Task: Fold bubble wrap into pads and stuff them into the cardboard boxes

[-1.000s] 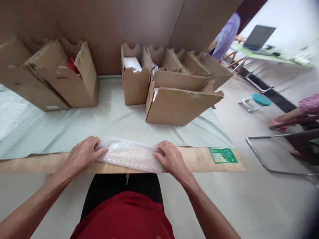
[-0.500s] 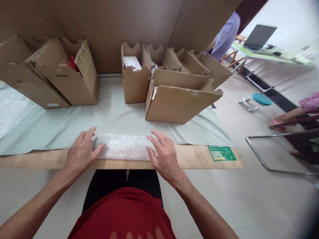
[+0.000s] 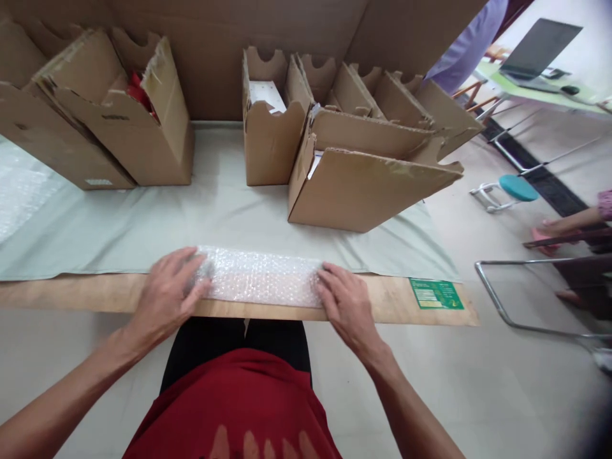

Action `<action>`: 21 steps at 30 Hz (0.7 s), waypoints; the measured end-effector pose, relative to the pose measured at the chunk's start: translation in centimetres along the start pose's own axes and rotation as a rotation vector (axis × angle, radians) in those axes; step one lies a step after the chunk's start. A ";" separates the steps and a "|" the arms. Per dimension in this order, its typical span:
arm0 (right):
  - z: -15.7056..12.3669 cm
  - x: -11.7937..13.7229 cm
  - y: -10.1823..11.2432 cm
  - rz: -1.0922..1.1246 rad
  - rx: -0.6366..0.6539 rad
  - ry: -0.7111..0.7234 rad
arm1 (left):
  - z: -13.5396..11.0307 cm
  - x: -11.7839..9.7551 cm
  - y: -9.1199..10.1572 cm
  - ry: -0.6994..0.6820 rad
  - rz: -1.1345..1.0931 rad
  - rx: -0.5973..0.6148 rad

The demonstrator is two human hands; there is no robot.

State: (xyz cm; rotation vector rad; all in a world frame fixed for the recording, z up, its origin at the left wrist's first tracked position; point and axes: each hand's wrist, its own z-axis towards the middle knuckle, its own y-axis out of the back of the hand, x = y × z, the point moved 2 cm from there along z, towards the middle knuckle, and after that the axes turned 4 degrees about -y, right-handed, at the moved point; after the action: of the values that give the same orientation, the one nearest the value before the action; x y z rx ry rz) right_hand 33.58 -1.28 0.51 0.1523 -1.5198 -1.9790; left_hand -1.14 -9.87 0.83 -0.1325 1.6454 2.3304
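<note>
A long, flat folded piece of bubble wrap (image 3: 262, 277) lies across the front of the table, partly on the cloth and partly on the bare wooden edge. My left hand (image 3: 174, 284) is at its left end, thumb below and fingers above, slightly blurred, gripping that end. At the opposite end, my right hand (image 3: 347, 296) has its fingers and thumb closed on the wrap's edge. Whether anything lies inside the wrap I cannot tell.
Cardboard boxes stand behind: a pair at left, one holding something red (image 3: 138, 94), and several at right, including a wide box (image 3: 368, 191). More bubble wrap (image 3: 23, 185) lies far left. A green label (image 3: 436, 294) is on the wooden edge. Other people are at right.
The bubble wrap has shifted slightly right in view. My right hand has moved right and its spread fingers have closed onto the wrap's end; my left hand has come in on the other end.
</note>
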 end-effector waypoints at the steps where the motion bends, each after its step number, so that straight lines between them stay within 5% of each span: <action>1: 0.2 -0.7 0.5 -0.011 -0.024 -0.026 | 0.0 0.8 0.5 0.067 0.036 -0.001; 5: 2.6 -1.0 0.4 -0.075 0.044 -0.092 | 1.2 2.5 1.0 0.267 0.143 0.164; 11: 4.2 1.1 -1.0 0.055 0.174 -0.107 | 3.2 1.0 0.5 0.336 -0.124 0.249; 15: 3.0 1.1 0.0 0.309 0.128 -0.232 | 2.8 -0.5 1.7 0.470 -0.310 0.186; 18: 2.3 0.5 1.0 0.618 0.211 -0.386 | 2.5 -0.9 3.0 0.629 -0.566 0.156; 21: 2.4 -0.1 2.8 0.916 0.277 -0.447 | 3.2 -1.2 4.5 0.630 -0.769 0.113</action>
State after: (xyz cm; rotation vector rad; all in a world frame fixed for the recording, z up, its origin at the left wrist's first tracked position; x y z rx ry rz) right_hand 33.72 0.37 3.83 -0.7864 -1.6913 -1.0956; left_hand -0.94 -8.49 6.33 -1.3232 1.5498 1.6626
